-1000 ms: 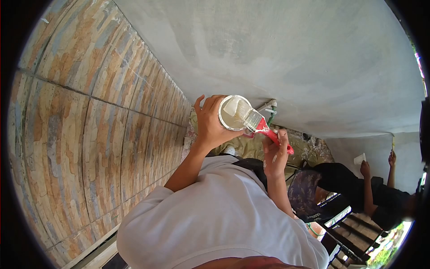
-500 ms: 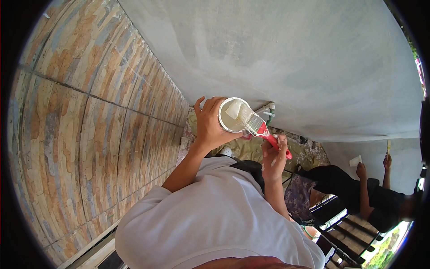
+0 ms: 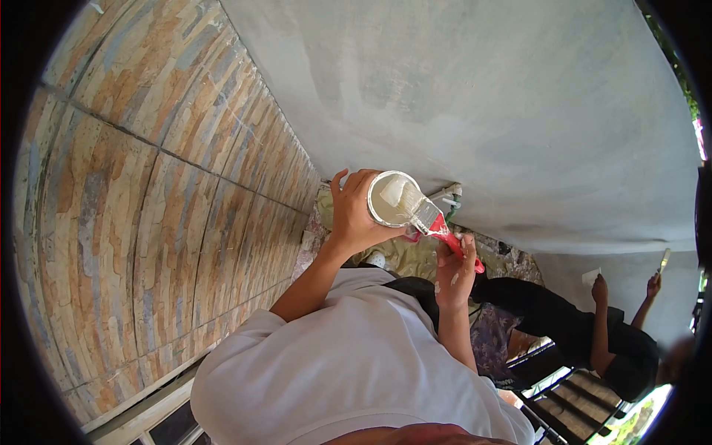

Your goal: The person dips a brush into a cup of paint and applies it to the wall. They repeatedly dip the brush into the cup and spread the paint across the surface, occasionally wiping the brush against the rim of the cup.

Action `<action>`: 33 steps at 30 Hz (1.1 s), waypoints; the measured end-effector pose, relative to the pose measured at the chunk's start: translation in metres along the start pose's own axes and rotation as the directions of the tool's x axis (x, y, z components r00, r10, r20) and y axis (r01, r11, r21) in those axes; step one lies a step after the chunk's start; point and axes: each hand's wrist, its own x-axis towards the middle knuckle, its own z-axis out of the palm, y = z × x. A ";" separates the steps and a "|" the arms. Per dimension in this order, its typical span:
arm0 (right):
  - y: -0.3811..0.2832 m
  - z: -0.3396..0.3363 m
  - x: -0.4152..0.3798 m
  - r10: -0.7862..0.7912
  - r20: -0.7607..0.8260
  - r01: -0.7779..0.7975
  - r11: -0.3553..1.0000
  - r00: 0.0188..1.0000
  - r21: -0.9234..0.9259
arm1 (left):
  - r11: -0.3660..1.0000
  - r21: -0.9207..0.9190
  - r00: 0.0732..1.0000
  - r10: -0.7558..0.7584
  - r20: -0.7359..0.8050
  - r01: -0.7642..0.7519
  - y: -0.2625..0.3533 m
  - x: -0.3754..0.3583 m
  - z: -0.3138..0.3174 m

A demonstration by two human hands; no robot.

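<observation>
My left hand (image 3: 354, 216) is wrapped round a white-rimmed paint pot (image 3: 372, 211), tilted so that its mouth faces me. Pale paint shows inside. Between the thumb and fingers of my right hand (image 3: 455, 278) is a paintbrush (image 3: 445, 233) with a red handle and a metal ferrule. Its paint-coated bristles lie inside the mouth of the pot, and the ferrule crosses the rim. White paint spots mark my right hand.
A grey wall (image 3: 519, 111) rises ahead, meeting a stone-patterned tiled wall (image 3: 170, 185) at left. A pipe (image 3: 449, 194) juts out low in the corner above a crumpled floor sheet (image 3: 415, 256). At right, a person in black (image 3: 567, 311) holds a brush (image 3: 664, 259) and a white container (image 3: 591, 277).
The view has shifted slightly, and the pot and brush appear a little lower. The bristles are still in the pot. The co-worker's brush has tilted and moved to the right.
</observation>
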 end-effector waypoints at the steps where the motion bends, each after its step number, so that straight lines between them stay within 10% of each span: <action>1: 0.001 0.001 0.003 0.015 0.010 -0.015 1.000 1.000 0.021 | 1.000 -0.017 1.000 -0.011 -0.015 0.011 -0.003 -0.001 0.000; 9: 0.000 0.074 0.048 -0.100 0.263 0.094 0.995 0.960 0.037 | 0.982 0.025 0.975 -0.183 -0.126 0.187 -0.052 -0.030 -0.037; 15: 0.027 0.189 0.097 -0.414 0.553 0.605 0.767 0.723 -0.216 | 0.970 0.037 0.944 -0.226 -0.240 0.241 -0.079 -0.049 -0.089; 17: 0.034 0.218 0.119 -0.420 0.816 0.917 0.155 0.398 -0.367 | 0.967 0.008 0.936 -0.245 -0.253 0.255 -0.085 -0.053 -0.106; 18: 0.036 0.232 0.130 -0.418 0.817 0.917 0.156 0.398 -0.368 | 0.971 0.013 0.943 -0.231 -0.239 0.241 -0.083 -0.052 -0.117; 20: 0.044 0.254 0.147 -0.303 0.950 0.940 -0.296 0.079 -0.172 | 0.971 0.008 0.950 -0.231 -0.211 0.238 -0.090 -0.059 -0.131; 23: 0.068 0.272 0.153 -0.204 0.979 0.909 -0.413 -0.025 -0.063 | 0.955 -0.060 0.938 -0.296 -0.181 0.290 -0.099 -0.070 -0.145; 33: 0.187 0.220 0.195 0.297 0.898 0.930 -0.274 0.324 -0.245 | 0.958 -0.140 0.961 -0.264 -0.084 0.250 -0.128 -0.078 -0.169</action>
